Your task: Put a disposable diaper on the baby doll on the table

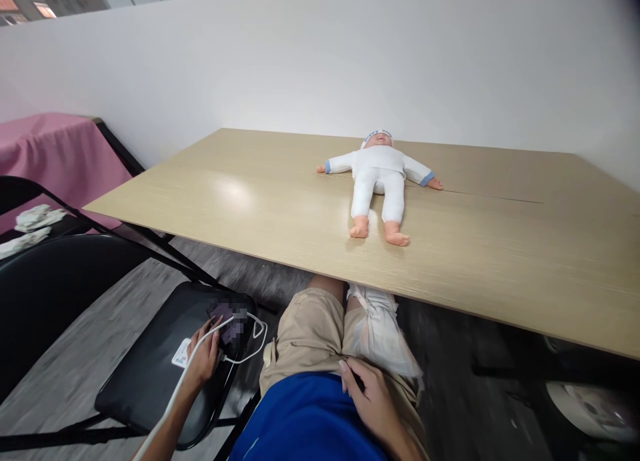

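Observation:
My left hand (204, 356) reaches over the seat of a black folding chair (150, 354). Its fingers are stretched out and touch a pixelated device (230, 322), whose kind I cannot make out. A white cable (245, 360) loops from the device and runs along my left forearm. Resting on my lap at the hem of the blue shirt, my right hand (369, 393) has loosely bent fingers, thumb apart, with nothing seen in it. Just ahead of it, a white diaper (377, 328) lies over my right thigh. On the table, a baby doll (379, 168) in white clothes lies face up, arms spread.
The wooden table (240, 201) stands in front of my knees against a white partition (310, 61). At the left are a pink cloth (55, 148) and white gloves or cloths (37, 221) on another chair. A whitish rounded object (590, 408) is under the table at right.

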The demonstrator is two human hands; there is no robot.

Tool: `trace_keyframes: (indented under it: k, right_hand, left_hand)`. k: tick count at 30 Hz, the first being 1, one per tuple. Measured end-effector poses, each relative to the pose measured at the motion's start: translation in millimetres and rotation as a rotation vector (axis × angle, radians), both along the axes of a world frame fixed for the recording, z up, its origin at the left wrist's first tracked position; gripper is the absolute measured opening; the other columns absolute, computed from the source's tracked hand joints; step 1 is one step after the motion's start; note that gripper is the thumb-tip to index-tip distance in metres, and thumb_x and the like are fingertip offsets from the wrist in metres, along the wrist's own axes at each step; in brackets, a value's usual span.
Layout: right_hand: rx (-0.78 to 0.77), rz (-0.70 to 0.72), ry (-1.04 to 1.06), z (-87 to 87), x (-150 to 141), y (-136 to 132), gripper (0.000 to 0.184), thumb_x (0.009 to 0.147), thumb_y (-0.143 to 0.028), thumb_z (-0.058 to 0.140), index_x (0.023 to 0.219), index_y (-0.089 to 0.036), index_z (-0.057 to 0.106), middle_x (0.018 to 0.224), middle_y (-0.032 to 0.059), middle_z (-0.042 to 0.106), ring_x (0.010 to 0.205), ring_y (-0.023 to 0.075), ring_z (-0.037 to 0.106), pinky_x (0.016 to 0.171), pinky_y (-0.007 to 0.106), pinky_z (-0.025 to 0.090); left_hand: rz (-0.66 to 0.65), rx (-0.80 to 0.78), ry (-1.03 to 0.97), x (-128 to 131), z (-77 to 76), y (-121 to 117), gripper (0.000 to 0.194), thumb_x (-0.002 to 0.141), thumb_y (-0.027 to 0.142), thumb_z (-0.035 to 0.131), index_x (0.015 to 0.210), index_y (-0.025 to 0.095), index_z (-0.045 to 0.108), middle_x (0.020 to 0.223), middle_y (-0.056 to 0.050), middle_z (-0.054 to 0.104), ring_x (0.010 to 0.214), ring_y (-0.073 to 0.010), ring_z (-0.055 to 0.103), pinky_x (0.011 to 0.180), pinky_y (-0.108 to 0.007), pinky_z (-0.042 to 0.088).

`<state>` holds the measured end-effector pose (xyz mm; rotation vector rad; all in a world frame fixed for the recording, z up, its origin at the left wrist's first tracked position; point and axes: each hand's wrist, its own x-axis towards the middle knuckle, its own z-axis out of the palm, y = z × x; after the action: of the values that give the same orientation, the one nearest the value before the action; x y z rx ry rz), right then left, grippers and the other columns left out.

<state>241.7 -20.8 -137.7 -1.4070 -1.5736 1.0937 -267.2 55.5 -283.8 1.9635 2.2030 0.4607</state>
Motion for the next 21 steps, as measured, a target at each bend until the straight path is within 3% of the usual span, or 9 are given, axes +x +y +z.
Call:
trace_keyframes:
  k: [7,13,21]
  right_hand:
    - [-0.002,0.001,-0.003,4.0,0.2,0.6,0.052,0.118,-0.048,0.045,0.072,-0.025,0.051,0.069,-0.0023,0.059,0.068,0.0146,0.060,0.073,0.025,0.043]
    - [0.008,-0.017,-0.010,2.1,0.7,-0.3,0.051,0.118,-0.048,0.045,0.072,-0.025,0.052,0.070,-0.0022,0.059,0.068,0.0147,0.060,0.074,0.025,0.044]
    - [0.004,-0.025,-0.012,3.1,0.3,-0.9,0.052,0.118,-0.049,0.045,0.072,-0.025,0.053,0.069,-0.0018,0.059,0.067,0.0150,0.061,0.073,0.025,0.045]
  left_hand:
    - [-0.057,-0.032,0.017,-4.7,-3.1,-3.8,0.062,0.114,0.047,0.028,0.155,0.024,0.068,0.165,-0.015,0.059,0.154,-0.0388,0.048,0.125,-0.063,0.040]
    - [-0.102,0.003,-0.007,-8.2,-4.7,-6.6,0.062,0.115,0.046,0.028,0.163,0.023,0.060,0.168,-0.016,0.056,0.152,-0.0386,0.051,0.124,-0.065,0.042]
    - [-0.163,-0.005,0.016,5.1,-6.6,-4.9,0.058,0.116,0.046,0.032,0.166,0.029,0.057,0.172,-0.011,0.053,0.154,-0.0344,0.050,0.127,-0.057,0.043]
